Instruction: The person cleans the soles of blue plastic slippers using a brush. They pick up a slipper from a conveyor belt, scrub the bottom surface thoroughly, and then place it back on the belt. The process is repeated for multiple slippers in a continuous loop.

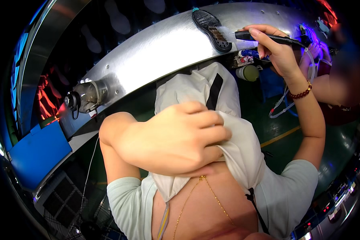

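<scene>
My right hand [276, 48] grips a brush [264, 37] by its black handle, fingers and thumb closed round it. The brush's pale, brown-ended bristles lie over a black shoe sole [207, 22] on the metal bench, toward the sole's near end. A clear tube [311, 66] runs down by the handle's rear end. My left hand [184, 138] is up before my chest, slightly blurred, with its fingers curled in against the off-white apron [176, 90]. What those fingers hold, if anything, is hidden.
The curved metal bench [148, 48] spans the far side. A clear container with a black cap [88, 96] sits at its left end, above a blue panel [40, 154]. Pale sole shapes [118, 18] lie beyond. A green-ended cylinder [250, 73] is below the bench; another person's arm [336, 88] is at right.
</scene>
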A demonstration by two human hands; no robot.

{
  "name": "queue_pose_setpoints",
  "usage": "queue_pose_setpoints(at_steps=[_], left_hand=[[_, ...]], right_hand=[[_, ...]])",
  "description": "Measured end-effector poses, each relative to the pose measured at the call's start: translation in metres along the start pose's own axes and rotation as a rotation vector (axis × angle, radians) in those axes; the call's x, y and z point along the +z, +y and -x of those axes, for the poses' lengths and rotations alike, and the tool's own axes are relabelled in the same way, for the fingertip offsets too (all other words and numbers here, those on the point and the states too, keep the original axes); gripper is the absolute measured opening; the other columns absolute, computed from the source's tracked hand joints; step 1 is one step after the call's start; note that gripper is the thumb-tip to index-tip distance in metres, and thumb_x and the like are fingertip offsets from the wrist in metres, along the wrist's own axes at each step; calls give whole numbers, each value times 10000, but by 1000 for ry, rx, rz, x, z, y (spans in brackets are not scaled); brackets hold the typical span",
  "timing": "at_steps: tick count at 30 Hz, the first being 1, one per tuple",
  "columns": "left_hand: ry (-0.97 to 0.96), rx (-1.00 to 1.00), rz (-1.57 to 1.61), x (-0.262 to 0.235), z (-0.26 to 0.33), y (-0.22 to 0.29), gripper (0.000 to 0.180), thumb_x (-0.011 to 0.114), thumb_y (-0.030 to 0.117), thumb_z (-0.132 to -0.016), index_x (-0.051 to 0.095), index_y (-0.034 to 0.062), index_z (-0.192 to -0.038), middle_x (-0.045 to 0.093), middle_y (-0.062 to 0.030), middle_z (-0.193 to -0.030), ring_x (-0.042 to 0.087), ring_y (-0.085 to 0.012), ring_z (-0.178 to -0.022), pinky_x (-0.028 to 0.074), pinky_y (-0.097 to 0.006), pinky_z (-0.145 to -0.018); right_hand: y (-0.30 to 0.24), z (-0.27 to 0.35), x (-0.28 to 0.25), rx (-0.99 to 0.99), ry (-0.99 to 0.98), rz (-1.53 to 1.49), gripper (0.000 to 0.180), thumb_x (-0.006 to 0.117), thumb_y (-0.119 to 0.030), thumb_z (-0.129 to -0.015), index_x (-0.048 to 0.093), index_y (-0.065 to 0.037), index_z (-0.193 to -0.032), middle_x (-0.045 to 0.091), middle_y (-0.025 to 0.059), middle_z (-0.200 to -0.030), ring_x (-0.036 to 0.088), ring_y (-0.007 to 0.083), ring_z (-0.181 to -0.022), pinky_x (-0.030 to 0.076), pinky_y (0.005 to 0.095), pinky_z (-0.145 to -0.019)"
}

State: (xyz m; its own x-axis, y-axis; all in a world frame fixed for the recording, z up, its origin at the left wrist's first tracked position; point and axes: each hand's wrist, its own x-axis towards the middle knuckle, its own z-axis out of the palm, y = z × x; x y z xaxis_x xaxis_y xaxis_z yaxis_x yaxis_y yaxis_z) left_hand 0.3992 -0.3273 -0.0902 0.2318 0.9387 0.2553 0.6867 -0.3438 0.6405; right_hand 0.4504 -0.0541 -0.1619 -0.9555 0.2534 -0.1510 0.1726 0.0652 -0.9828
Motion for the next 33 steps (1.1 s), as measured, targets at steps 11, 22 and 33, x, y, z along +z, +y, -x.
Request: queue_pose_setpoints(at_steps=[11,22,33], left_hand=[[-46,105,360,-17,24,-19,132,625,183,-701,666,81,-774,614,-88,-1010,579,-235,-874,455,-309,-699],[-188,289,876,34,38,-24,817,400,558,-862,317,-108,-1328,150,-308,-1430,71,-404,-1358,106,-490,-1076],[716,-232,695,-93,21,-114,568,395,452,-915,554,-54,-1117,607,-177,-1064,607,-273,-960,479,-387,-838]], right_hand=[[0,7,-4,26,20,5,255,607,-216,-850,657,-22,-1008,572,-23,-643,465,22,-492,366,160,-477],[4,10,-8,51,34,-73,201,579,-174,-872,658,-12,-963,570,-20,-659,458,28,-484,362,158,-457],[79,-49,25,-2,201,-605,191,554,-106,-875,610,23,-1004,651,104,-970,486,59,-500,394,182,-456]])
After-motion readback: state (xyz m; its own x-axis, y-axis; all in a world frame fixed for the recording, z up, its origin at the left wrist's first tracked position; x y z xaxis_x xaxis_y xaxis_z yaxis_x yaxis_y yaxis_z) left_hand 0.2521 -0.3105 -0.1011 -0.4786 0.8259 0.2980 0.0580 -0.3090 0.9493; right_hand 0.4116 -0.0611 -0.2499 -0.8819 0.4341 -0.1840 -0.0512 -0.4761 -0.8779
